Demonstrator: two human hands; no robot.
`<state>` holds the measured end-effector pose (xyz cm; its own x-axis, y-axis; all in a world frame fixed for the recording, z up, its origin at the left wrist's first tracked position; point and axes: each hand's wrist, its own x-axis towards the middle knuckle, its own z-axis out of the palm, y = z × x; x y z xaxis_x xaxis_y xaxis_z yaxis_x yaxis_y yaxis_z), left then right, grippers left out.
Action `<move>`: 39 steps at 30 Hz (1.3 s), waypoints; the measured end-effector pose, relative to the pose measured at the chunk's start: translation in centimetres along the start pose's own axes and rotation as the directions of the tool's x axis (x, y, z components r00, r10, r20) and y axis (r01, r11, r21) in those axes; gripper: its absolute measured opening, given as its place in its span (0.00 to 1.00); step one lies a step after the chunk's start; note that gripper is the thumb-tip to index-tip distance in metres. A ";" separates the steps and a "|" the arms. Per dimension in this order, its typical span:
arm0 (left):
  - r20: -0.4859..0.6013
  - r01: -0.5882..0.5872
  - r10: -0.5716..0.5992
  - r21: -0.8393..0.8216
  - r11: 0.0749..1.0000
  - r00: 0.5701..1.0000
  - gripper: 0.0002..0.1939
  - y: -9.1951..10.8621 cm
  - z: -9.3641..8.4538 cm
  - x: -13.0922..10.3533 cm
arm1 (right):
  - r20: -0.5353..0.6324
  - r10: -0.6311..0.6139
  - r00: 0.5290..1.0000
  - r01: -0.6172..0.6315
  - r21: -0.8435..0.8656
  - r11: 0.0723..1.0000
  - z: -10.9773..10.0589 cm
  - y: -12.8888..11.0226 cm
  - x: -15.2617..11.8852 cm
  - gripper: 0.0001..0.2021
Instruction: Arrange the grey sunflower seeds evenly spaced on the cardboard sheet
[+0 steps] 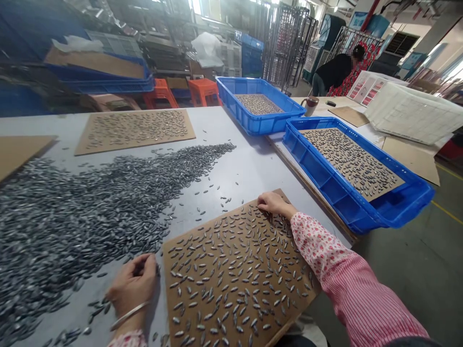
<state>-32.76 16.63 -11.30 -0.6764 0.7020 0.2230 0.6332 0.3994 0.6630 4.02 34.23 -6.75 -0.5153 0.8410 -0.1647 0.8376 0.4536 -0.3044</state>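
A brown cardboard sheet [237, 270] lies in front of me, covered with many small grey spindle-shaped metal pieces spaced apart. At its far edge, near the right corner, my right hand [273, 202] rests with curled fingers; whatever is under the fingertips is hidden. My left hand [133, 284], wearing a bangle, hovers or rests just left of the sheet with thumb and fingers closed together. A dark bit shows beside those fingertips, too small to tell if it is held. A large heap of the same metal pieces [90, 212] spreads across the table to the left.
Two blue trays [318, 178] at the right hold cardboard with pieces on it. Another filled cardboard sheet [135, 129] lies beyond the heap. A mug [310, 106], a white crate [415, 113] and orange stools [203, 90] stand farther back. A person [334, 72] bends over behind.
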 end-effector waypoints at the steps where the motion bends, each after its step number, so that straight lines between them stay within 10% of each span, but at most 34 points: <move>1: 0.000 -0.002 0.002 0.000 1.000 1.000 0.19 0.0 0.0 0.0 | 0.013 0.001 1.000 -0.001 0.006 1.000 0.1 0.2 0.1 0.07; 18: 0.008 -0.007 0.007 0.014 1.000 1.000 0.20 0.5 -0.4 0.1 | -0.117 0.170 0.979 -0.164 0.061 0.985 -1.5 0.7 -1.3 0.09; 39: 0.021 0.029 -0.030 0.009 1.000 0.999 0.18 1.1 -0.5 -0.1 | -0.019 -0.042 0.999 0.040 -0.085 0.996 -1.4 2.7 -2.7 0.06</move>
<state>-32.14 16.67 -10.18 -0.6866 0.7023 0.1880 0.6162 0.4249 0.6631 7.89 33.60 -5.77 -0.5465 0.8267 -0.1341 0.8286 0.5105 -0.2300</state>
